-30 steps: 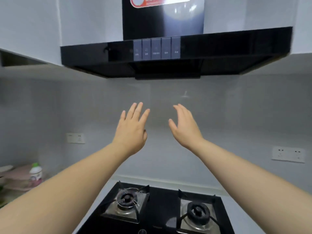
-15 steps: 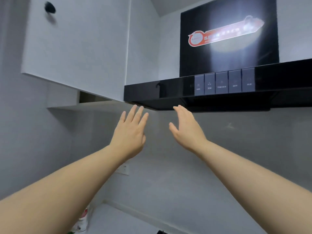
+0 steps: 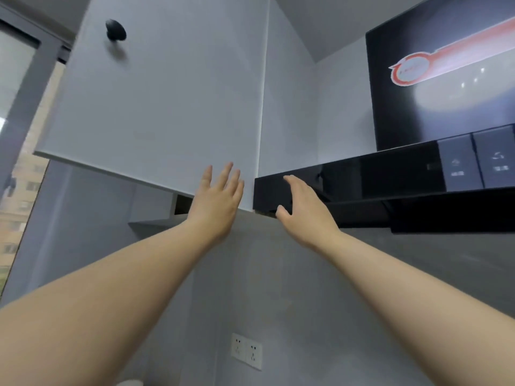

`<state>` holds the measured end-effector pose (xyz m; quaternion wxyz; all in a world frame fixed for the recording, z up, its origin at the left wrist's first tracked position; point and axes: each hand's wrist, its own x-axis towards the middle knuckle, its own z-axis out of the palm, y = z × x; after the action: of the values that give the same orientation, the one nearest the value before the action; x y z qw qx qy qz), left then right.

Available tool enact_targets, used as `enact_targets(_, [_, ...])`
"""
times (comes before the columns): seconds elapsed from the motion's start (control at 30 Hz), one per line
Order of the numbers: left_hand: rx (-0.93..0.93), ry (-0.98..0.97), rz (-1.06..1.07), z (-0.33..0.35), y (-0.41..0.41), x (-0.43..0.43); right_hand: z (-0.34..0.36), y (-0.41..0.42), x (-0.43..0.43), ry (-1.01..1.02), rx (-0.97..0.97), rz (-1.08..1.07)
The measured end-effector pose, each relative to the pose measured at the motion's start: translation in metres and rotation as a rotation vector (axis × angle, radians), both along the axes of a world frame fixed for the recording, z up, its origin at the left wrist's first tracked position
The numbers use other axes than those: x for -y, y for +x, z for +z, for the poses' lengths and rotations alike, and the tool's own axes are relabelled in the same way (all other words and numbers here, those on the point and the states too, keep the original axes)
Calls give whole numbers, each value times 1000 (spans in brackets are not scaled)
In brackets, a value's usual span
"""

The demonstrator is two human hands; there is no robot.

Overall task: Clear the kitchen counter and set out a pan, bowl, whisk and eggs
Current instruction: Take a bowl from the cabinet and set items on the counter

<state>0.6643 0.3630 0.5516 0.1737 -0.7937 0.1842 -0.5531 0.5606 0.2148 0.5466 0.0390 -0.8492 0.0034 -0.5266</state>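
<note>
Both my arms are raised toward the upper wall. My left hand (image 3: 216, 203) is open with straight fingers, in front of the lower right corner of a white wall cabinet door (image 3: 156, 107). My right hand (image 3: 303, 210) is open too, fingers straight, in front of the left end of the black range hood (image 3: 390, 176). Neither hand holds anything. No pan, bowl, whisk or eggs are in view.
The cabinet door has a black round knob (image 3: 115, 29) near its top left. A gap (image 3: 182, 204) shows under the cabinet beside my left hand. A double wall socket (image 3: 246, 351) sits low on the grey backsplash. A window (image 3: 16, 135) lies at the far left.
The view has swung up and to the left, away from the stove. Both hands stay open and now sit before the cabinet's lower corner and the hood's left end.
</note>
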Motion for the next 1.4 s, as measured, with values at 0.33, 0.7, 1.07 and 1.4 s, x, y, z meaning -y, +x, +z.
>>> enact_targets(0.33, [104,18,138,29,57,-15,20,84,-9,-64,-22,57])
enact_targets(0.7, [161,-31,-128,30,137,-36,23,152,-34,-210,7,-70])
enact_targets(1.07, [158,108,-476,20,257,-65,29,213,-51,-300,53,-364])
enact_targets(1.4, [-98,-155,-857,9,333,-35,39,269,-65,-304,95,-702])
